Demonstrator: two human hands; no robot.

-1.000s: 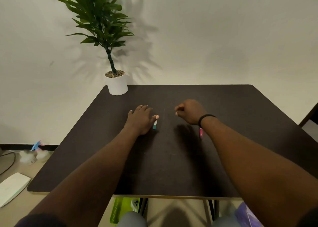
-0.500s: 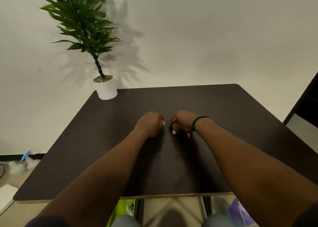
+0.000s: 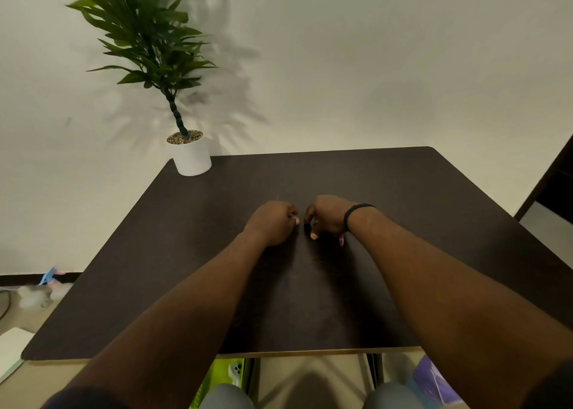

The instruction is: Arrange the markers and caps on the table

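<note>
Both my hands sit close together on the middle of a dark brown table (image 3: 418,197). My left hand (image 3: 273,222) is curled into a loose fist, knuckles up, thumb tip toward the right hand. The small teal and white piece seen earlier beside it is hidden, apparently inside this fist. My right hand (image 3: 328,216), with a black band (image 3: 356,211) on its wrist, is curled round a thin pink pen-like item (image 3: 341,240). Only that item's pink end shows, poking out under the wrist. The two hands are a finger's width apart.
A potted green plant in a white pot (image 3: 192,159) stands at the table's far left corner against a pale wall. On the floor at left lie a white flat object (image 3: 11,352) and small clutter. A green item (image 3: 223,377) and my knees show under the near edge.
My left hand went from flat beside the teal piece to curled over it. My right hand moved left, close to the left hand. The view shifted slightly.
</note>
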